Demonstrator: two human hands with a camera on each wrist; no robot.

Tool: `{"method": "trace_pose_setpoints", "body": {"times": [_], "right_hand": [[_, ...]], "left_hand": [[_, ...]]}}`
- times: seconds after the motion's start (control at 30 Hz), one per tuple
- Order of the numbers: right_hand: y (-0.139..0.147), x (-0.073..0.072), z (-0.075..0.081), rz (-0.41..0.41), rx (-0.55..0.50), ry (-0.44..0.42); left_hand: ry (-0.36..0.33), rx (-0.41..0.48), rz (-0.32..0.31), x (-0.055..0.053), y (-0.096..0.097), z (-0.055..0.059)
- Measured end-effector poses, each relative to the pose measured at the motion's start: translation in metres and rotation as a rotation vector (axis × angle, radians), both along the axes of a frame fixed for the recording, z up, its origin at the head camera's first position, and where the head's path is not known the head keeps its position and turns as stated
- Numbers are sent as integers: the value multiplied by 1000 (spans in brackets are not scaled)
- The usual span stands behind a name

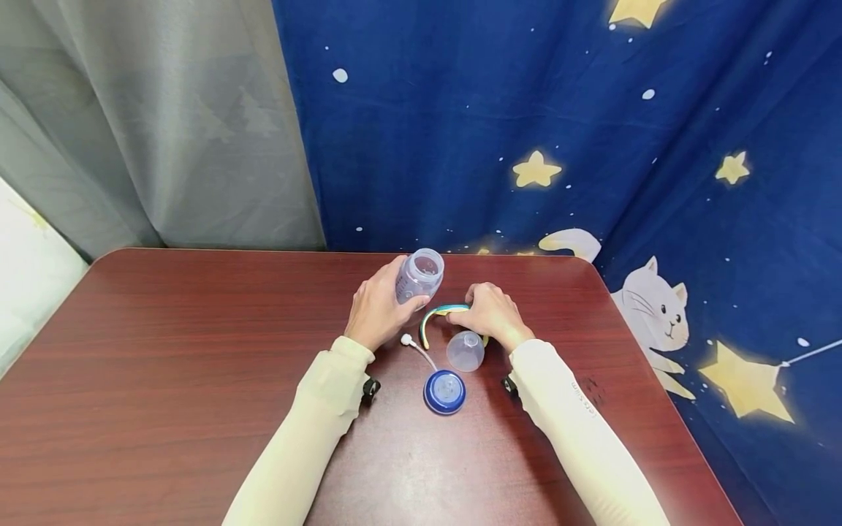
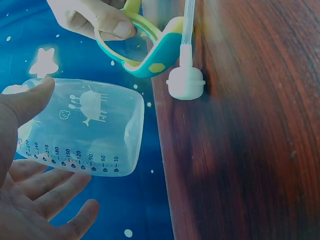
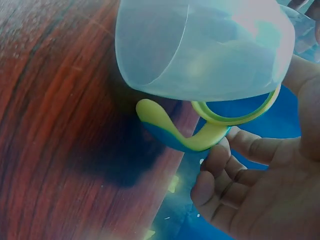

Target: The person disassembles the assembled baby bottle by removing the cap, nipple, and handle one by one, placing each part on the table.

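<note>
My left hand (image 1: 378, 307) holds a clear baby bottle (image 1: 419, 281), its thumb on one side and its fingers on the other. The bottle's mouth is uncovered and tilts toward me; printed measuring marks show along its side in the left wrist view. With its fingertips, my right hand (image 1: 492, 313) pinches a yellow and teal bottle handle (image 2: 160, 55) by its ring. A translucent dome cap (image 1: 465, 353) stands on the table just below that hand. Nearer to me lies a blue bottle collar (image 1: 444, 392), from which a straw runs to a white weighted end (image 1: 406, 340).
The reddish-brown wooden table (image 1: 197, 387) spreads widest to the left. Behind its far edge hang a grey curtain (image 1: 197, 131) and a blue curtain (image 1: 427, 131) with stars and a cat, which also runs down the right side.
</note>
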State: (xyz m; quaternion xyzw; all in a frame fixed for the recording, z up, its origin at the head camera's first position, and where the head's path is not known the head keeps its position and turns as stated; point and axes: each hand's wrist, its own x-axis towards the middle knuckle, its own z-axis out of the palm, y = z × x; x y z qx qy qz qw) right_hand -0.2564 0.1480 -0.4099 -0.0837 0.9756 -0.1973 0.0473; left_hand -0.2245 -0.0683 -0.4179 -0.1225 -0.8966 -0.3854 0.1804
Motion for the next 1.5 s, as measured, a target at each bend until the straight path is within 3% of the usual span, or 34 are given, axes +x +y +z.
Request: {"method": "trace_pose_setpoints", "body": {"times": [0.23,0.37,0.53,0.73,1.03,1.5], "right_hand": [[-1,2,5,27,14,-14],[-3,3,11,116,24,18],[-14,4,14,243,-115,148],[-32,6,13,308,-260,263],[-44,7,12,296,-230,283],[-47,6,7,319,-187,300]], "left_hand": [[-6,7,4,0,-3,-2],[-13,12,16,-2,-7,-4],[-23,53,27,-3,-11,-8],[-52,83,36,-5,-17,-14],[-116,79,49,-6,-21,-19],[-132,69,59,-7,-25,-23]]}}
